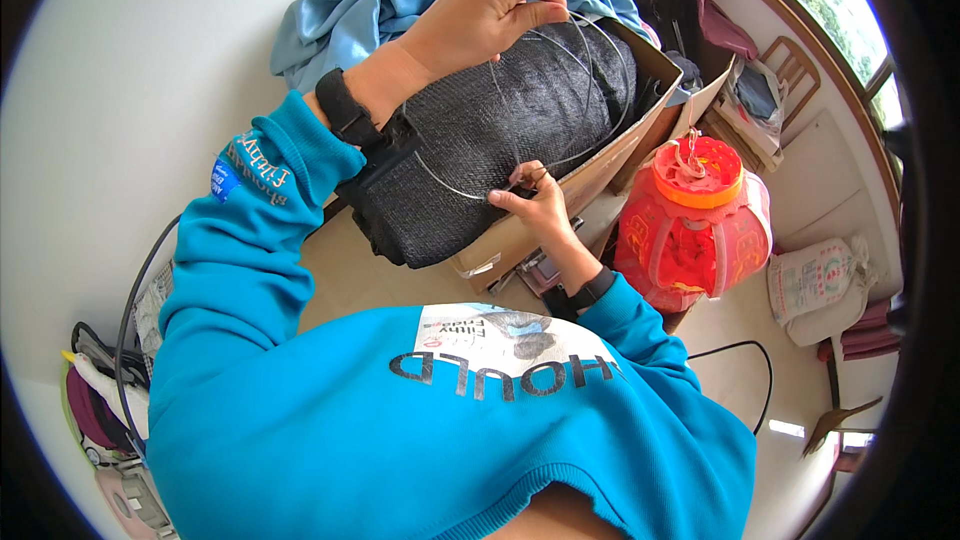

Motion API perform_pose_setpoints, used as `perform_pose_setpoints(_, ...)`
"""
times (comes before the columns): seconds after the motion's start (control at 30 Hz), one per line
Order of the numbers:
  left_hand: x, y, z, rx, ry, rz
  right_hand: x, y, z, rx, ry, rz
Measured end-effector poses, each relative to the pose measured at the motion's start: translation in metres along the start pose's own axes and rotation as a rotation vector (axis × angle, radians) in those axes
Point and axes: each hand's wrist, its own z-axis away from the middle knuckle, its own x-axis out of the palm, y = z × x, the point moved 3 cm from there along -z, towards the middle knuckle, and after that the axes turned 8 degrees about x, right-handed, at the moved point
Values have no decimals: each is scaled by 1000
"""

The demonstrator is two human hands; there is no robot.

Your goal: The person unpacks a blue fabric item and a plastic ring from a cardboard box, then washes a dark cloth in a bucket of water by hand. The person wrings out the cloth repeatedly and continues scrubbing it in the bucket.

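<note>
A thin grey wire (628, 82) forms several loose loops over a bundle of black woven mesh fabric (480, 120). My left hand (499, 11) pinches the top of the loops between thumb and fingers, above the far part of the bundle. Lower down, my right hand (536, 199) holds the wire near the bundle's right edge, thumb and fingertips together. The wire's ends cannot be made out. The black bundle lies across an open cardboard box (592, 176), bulging over its near edge.
Light blue satin cloth (352, 15) is heaped behind the bundle, beside the white wall. A red lantern (694, 221) with an orange rim hangs close to my right forearm. Further right are a wooden chair (795, 75), a white woven sack (814, 277) and a window (832, 7).
</note>
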Motion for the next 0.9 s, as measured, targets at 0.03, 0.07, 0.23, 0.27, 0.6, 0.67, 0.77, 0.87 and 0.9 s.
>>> perform_pose_setpoints(0.03,1,-2,-3,-108,-36,34,0,0,-2,17,85,-20)
perform_pose_setpoints(0.07,2,-5,-6,-226,-74,55,2,-1,-3,1,156,77)
perform_pose_setpoints(0.23,1,-7,-18,-143,-61,-63,-3,-17,-8,75,-9,-130)
perform_pose_setpoints(0.27,0,-6,-19,-42,-26,-111,-8,-20,-7,158,-178,-247)
perform_pose_setpoints(0.6,21,11,-30,316,58,-220,-20,-23,-4,176,-441,-389)
perform_pose_setpoints(0.67,24,19,-33,392,71,-248,-18,-22,-11,157,-426,-369)
perform_pose_setpoints(0.77,23,23,-33,348,63,-221,-15,-17,-18,175,-385,-291)
perform_pose_setpoints(0.87,21,20,-31,204,-17,-195,-10,-14,-21,135,-256,-310)
perform_pose_setpoints(0.9,20,19,-30,212,3,-199,-7,-13,-21,128,-214,-294)
